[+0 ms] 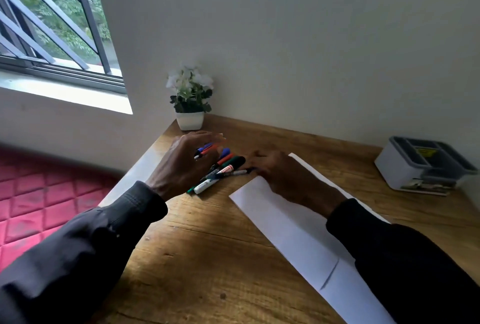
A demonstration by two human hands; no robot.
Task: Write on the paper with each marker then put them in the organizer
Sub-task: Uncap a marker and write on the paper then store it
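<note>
Several markers [220, 167] with blue, red, green and black caps lie in a loose pile on the wooden table [207, 245], left of a white sheet of paper [293, 230]. One short dark stroke [330, 274] marks the paper near its front end. My left hand [187, 160] hovers over the pile's left side with its fingers stretched out flat. My right hand [278, 170] rests on the paper's far end. Its curled fingertips pinch the end of a thin dark marker [235, 173] at the pile's right edge. The white and grey organizer [397, 167] stands at the far right.
A small white pot with white flowers [190, 105] stands in the table's back left corner against the wall. The table's left edge drops off beside a red quilted mattress [39, 193]. Bare wood lies between the paper and the organizer.
</note>
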